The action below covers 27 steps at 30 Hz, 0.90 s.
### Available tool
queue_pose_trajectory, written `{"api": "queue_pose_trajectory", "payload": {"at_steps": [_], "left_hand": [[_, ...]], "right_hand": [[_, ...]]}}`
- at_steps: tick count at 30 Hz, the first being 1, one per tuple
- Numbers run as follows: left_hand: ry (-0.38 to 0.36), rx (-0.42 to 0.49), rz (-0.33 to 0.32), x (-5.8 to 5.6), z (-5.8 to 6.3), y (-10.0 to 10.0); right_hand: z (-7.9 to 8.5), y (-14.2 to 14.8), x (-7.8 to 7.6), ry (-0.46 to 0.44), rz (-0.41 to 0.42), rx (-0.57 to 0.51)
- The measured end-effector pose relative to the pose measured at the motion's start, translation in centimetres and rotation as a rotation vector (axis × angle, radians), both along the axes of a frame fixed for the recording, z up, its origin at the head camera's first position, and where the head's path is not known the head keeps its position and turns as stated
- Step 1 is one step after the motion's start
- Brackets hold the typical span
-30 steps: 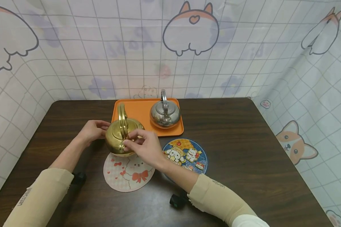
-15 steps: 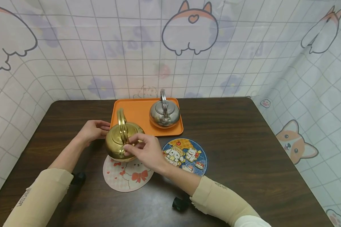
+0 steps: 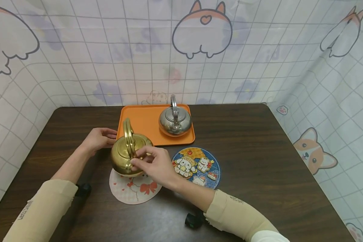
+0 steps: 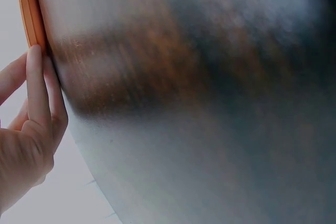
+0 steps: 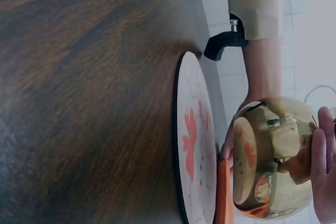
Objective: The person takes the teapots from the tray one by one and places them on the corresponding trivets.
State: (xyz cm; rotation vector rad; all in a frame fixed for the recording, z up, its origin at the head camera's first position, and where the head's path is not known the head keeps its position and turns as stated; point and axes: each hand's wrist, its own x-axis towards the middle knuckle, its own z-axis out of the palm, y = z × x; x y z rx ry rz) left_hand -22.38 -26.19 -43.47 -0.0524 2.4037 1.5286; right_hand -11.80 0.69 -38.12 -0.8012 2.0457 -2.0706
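My right hand [image 3: 159, 167] pinches the handle of a shiny gold kettle [image 3: 121, 163] near its lower front end. The kettle is upright, held above the back part of a round pink-and-white mat [image 3: 130, 193]; a gap shows under it in the right wrist view. My left hand [image 3: 99, 139] touches the left front corner of an orange tray [image 3: 142, 116]. In the left wrist view its fairly straight fingers [image 4: 38, 87] reach the tray rim [image 4: 31, 14]. A silver kettle [image 3: 175, 126] with its handle up stands on the tray's right side.
A round blue mat [image 3: 211, 168] with cartoon figures lies right of the pink mat, partly behind my right forearm. The dark wooden table [image 3: 260, 161] meets a white tiled-pattern cloth [image 3: 151, 74] at the back and sides.
My right hand has brought the gold kettle towards me, off the tray's front edge and farther over the pink mat. My left hand stays at the tray corner.
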Motion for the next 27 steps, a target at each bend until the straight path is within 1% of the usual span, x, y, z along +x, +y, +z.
{"api": "queue_pose_trajectory", "payload": {"at_steps": [3, 6, 12, 18, 22, 27], "left_hand": [[0.0, 0.011, 0.0, -0.1, 0.1, 0.0], [-0.007, 0.031, 0.004, -0.2, 0.2, 0.0], [-0.024, 0.06, 0.011, -0.2, -0.1, 0.0], [-0.021, 0.067, 0.018, -0.3, -0.3, 0.0], [-0.029, 0.073, 0.02, -0.4, -0.3, 0.0], [-0.035, 0.082, 0.026, -0.4, -0.2, 0.1]], "right_hand": [[0.8, 0.1, 0.4, 0.012, -0.004, 0.006], [1.0, 0.3, 0.6, 0.022, -0.006, 0.019], [0.8, 0.5, 1.0, 0.014, 0.01, 0.022], [0.5, 0.5, 1.5, 0.011, -0.004, 0.036], [0.5, 0.5, 1.7, 0.011, -0.006, 0.039], [0.3, 0.5, 1.8, -0.008, 0.013, 0.025]]}}
